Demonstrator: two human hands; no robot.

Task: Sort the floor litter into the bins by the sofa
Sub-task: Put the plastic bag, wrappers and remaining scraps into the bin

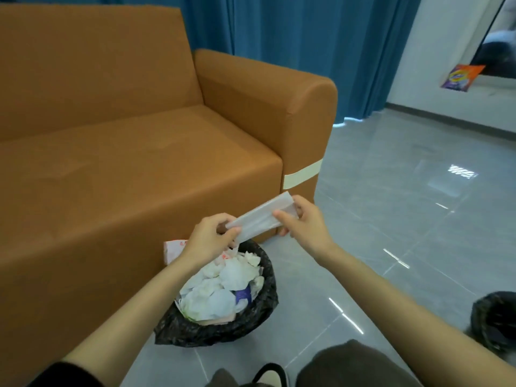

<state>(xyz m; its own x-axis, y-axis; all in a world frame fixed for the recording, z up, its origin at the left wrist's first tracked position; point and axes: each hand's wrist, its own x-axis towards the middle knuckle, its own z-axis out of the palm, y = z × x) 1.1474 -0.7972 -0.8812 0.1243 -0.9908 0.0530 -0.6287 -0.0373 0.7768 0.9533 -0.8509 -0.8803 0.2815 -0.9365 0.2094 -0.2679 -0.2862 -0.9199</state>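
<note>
Pinching the two ends of one pale, flat plastic wrapper (258, 219), the left hand (208, 241) and right hand (305, 222) held it stretched in the air, thumb and fingers of each closed narrowly on it. Its long axis ran from lower left to upper right, in front of the sofa (134, 152). Of two black-lined bins, the first bin (259, 311) stood directly below the wrapper's left end, so the left hand was the nearer to it and a drop there would probably go straight down. That bin was heaped with crumpled white paper (237, 273). The second bin (487, 311) sat well apart at the right edge, its contents hidden. Elsewhere lay one red-printed paper (174, 247) just beside the first bin and one orange-and-purple packet (462, 76) far off by the wall.
</note>
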